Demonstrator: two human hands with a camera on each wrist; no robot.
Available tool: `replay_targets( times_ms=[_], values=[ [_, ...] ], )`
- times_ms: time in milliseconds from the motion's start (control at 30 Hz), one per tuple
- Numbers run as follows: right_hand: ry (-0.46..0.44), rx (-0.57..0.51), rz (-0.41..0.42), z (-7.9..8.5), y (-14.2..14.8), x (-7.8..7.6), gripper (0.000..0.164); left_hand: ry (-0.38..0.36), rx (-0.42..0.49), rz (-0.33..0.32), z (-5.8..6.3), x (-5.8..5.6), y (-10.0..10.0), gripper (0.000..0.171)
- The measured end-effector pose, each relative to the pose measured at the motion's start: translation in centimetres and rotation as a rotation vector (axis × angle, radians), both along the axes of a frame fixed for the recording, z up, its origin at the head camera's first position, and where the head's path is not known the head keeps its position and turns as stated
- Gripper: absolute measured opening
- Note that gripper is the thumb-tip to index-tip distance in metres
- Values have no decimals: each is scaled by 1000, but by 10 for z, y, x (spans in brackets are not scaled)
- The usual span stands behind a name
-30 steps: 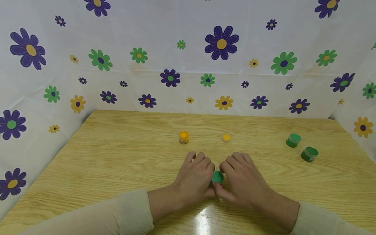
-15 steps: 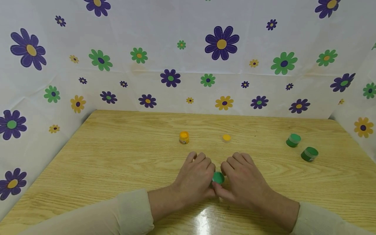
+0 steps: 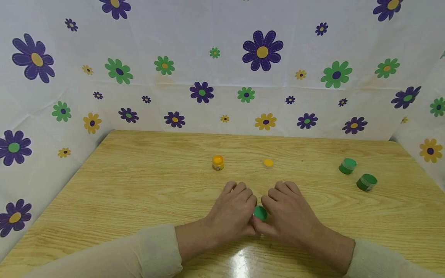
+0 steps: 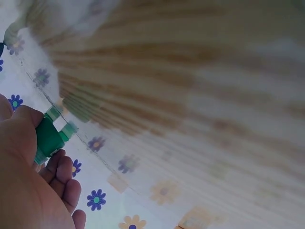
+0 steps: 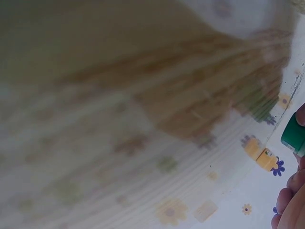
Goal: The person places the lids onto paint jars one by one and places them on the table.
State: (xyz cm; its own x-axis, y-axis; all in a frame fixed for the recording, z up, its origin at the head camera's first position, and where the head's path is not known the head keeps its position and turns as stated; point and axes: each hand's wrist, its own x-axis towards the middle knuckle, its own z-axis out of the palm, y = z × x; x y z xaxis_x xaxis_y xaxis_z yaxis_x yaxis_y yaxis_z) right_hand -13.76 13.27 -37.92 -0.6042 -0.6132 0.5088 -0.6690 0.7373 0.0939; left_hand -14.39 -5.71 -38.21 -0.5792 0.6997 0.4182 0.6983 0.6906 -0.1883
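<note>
Both hands meet low over the front middle of the table around a small green paint jar [image 3: 260,213]. My left hand [image 3: 232,210] grips its left side with curled fingers. On the other side my right hand [image 3: 290,212] holds it, thumb laid along the near edge of the top. In the left wrist view the green paint jar [image 4: 49,138] sits between the thumb and fingers. Only part of the green paint jar [image 5: 294,133] shows at the edge of the right wrist view. The fingers hide much of the jar's body.
Beyond the hands stand a yellow paint jar [image 3: 218,163] and, to its right, a flat yellow lid [image 3: 268,163]. Two more green jars, a lighter one [image 3: 347,166] and a darker one [image 3: 366,182], are at the right. A flowered cloth [image 3: 222,69] encloses the table's back and sides.
The jar has shifted slightly right and toward me between the hands. The left hand has turned a little with it; the right hand has barely moved.
</note>
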Motion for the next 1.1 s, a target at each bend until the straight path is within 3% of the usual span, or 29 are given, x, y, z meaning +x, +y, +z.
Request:
replay_targets(
  times_ms=[333,1100],
  values=[
    [-113,-11,0,-1,0,3,32,-37,-30,40,0,1,0,49],
    [-57,-21,3,-1,0,1,31,-8,-7,19,0,1,0,43]
  ],
)
